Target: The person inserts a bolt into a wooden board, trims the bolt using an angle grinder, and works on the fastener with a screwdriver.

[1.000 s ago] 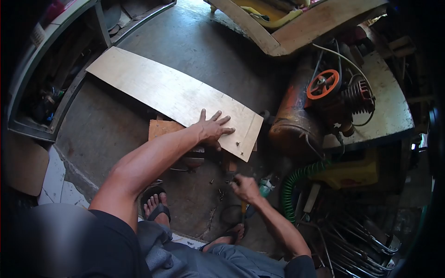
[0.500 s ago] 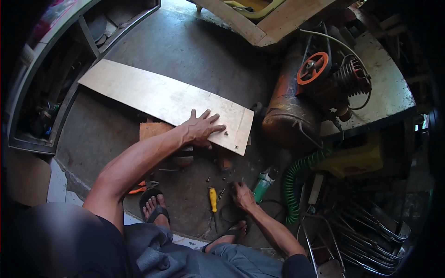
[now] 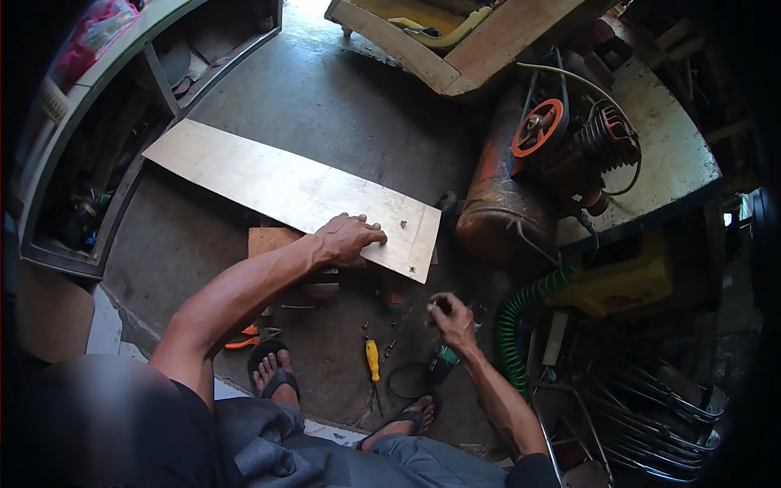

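Note:
A long pale plywood board lies at a slant, raised on wooden blocks. My left hand is on its near edge, fingers bent over the top face and thumb hidden. Two small screws stick out near the board's right end. My right hand is raised off the floor right of the board, fingertips pinched round something too small to name. Below it lies a green power tool, partly covered by the wrist. A yellow-handled screwdriver and several loose screws lie on the floor between my feet.
Orange-handled pliers lie by my left foot. An air compressor with an orange wheel stands on the right, a coiled green hose below it. Metal frames are stacked at lower right. An open cabinet stands left.
My right hand has lifted from the floor near the screws, up toward the board. My left hand's spread fingers have drawn together and bent at the board's near edge.

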A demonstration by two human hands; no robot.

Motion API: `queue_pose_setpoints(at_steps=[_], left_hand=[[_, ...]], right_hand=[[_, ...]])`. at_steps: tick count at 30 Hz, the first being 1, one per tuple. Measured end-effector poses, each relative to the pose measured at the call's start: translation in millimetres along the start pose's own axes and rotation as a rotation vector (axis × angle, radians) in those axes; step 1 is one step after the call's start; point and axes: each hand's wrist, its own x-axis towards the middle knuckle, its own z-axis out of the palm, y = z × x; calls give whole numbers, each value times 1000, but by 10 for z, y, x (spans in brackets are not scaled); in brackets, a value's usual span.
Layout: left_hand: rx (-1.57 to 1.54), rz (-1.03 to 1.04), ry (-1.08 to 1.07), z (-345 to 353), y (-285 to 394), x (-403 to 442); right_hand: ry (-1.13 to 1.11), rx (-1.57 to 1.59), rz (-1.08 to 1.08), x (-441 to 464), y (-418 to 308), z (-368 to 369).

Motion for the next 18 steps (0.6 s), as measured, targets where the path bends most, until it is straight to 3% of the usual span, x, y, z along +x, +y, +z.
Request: queue_pose_setpoints(at_steps=[6, 9, 18], left_hand=[[27, -3, -51, -36, 28, -5], [57, 41, 24, 36, -1, -20], [51, -12, -11, 62, -6, -7]], right_hand=[[58, 39, -129, 328, -591, -93], [-13, -64, -200, 450, -619, -110], [-57, -259, -450, 593, -702, -90]])
